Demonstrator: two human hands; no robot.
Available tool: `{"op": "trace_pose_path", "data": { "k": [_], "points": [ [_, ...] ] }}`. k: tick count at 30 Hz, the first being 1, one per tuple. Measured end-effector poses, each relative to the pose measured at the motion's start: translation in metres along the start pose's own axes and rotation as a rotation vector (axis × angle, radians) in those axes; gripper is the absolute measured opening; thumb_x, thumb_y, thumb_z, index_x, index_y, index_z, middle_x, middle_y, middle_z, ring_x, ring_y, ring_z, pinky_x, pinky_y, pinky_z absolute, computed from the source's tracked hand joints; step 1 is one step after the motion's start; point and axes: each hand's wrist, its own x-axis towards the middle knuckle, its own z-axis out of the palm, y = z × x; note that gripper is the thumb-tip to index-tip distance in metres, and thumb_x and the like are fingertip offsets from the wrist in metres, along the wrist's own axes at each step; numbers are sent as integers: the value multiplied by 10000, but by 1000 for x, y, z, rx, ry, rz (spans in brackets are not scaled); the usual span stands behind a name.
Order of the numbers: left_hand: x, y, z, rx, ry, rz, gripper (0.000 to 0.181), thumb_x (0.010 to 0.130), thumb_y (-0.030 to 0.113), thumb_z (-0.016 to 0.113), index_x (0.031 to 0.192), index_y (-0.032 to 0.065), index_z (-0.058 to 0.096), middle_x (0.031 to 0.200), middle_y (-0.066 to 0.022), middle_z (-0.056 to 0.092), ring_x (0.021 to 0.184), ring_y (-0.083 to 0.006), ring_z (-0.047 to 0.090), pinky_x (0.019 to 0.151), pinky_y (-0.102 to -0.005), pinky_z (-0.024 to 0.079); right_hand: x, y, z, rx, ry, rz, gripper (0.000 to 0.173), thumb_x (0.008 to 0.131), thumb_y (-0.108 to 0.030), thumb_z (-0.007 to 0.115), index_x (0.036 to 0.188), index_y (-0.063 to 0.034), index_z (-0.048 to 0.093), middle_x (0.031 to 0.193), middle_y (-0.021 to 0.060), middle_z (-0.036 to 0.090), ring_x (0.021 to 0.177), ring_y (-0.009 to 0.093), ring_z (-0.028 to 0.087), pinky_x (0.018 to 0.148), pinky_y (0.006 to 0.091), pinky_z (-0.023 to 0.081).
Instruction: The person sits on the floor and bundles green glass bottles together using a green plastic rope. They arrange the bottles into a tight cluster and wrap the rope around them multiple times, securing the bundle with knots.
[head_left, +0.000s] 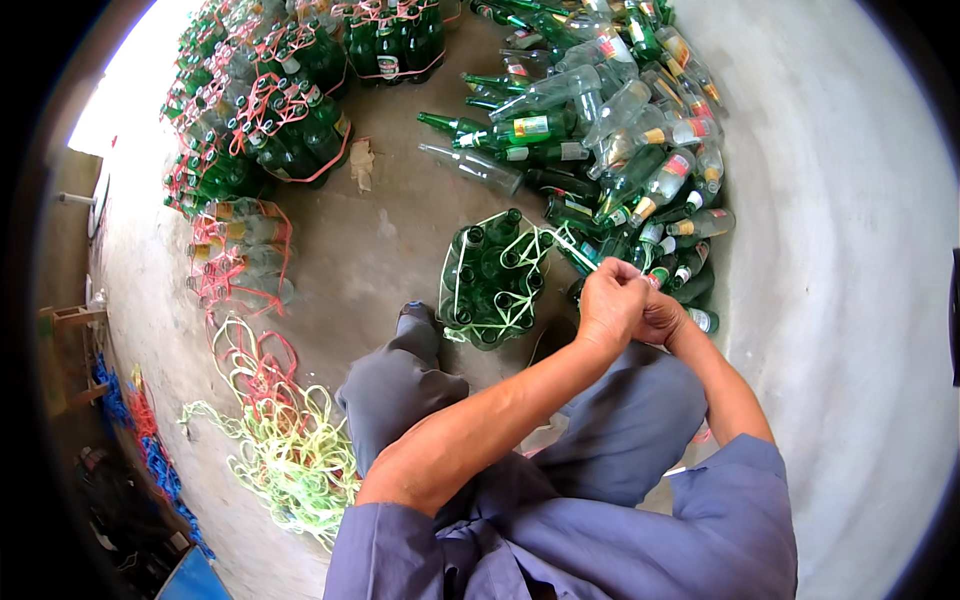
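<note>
My left hand (611, 304) and my right hand (658, 315) are close together in front of my right knee, both closed on a pale green plastic cord (576, 245). From my fingers the cord runs taut up and left to a bundle of upright green glass bottles (487, 277) on the floor between my feet. The same cord circles this bundle and crosses between the bottle necks. The fingertips partly hide the cord's end, so a knot cannot be made out.
Loose green and clear bottles (532, 127) lie piled along the pale wall (832, 225). Bundles tied with pink cord (300, 135) stand at the upper left; one bundle of clear bottles (251, 251) is below them. Tangled green and red cord (300, 450) lies by my left leg.
</note>
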Motion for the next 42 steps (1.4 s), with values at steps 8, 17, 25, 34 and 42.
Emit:
{"op": "trace_pose_path", "data": {
  "k": [8, 17, 25, 34, 42],
  "points": [
    [-12, 9, 2, 136, -71, -45, 175, 810, 134, 629, 876, -29, 631, 748, -60, 620, 674, -116, 540, 639, -282, 465, 99, -5, -32, -893, 395, -429, 766, 794, -20, 723, 1490, -104, 413, 1398, 119, 537, 1009, 180, 642, 794, 293, 540],
    [-8, 10, 5, 206, -49, -50, 218, 811, 190, 644, 822, -28, 649, 787, -212, 680, 778, -346, 671, 768, -417, 512, 136, -3, -6, -967, 359, -243, 233, 887, -111, 657, 1095, -18, 706, 787, -11, 666, 614, 59, 532, 581, 231, 452],
    [-10, 7, 2, 223, -102, -81, 140, 819, 118, 608, 858, -16, 622, 737, -55, 616, 673, -128, 538, 639, -299, 463, 98, -33, -53, -1398, 831, -443, 240, 836, -245, 612, 873, -47, 742, 827, 225, 686, 797, 417, 659, 715, 454, 533],
    [-14, 3, 1, 361, -94, -74, 147, 816, 127, 606, 844, -16, 627, 703, -71, 622, 669, -138, 551, 666, -319, 478, 61, -69, -60, -1125, 832, -551, 220, 870, -200, 696, 830, 15, 719, 636, 3, 627, 546, 88, 532, 544, 268, 424],
    [-14, -5, -1, 348, -111, -72, 142, 815, 124, 602, 830, -14, 629, 723, -84, 633, 677, -148, 566, 677, -321, 483, 74, -70, -20, -54, 574, -303, 493, 994, -485, 525, 1043, -10, 647, 934, 101, 688, 835, 188, 665, 700, 353, 563]
  ]
}}
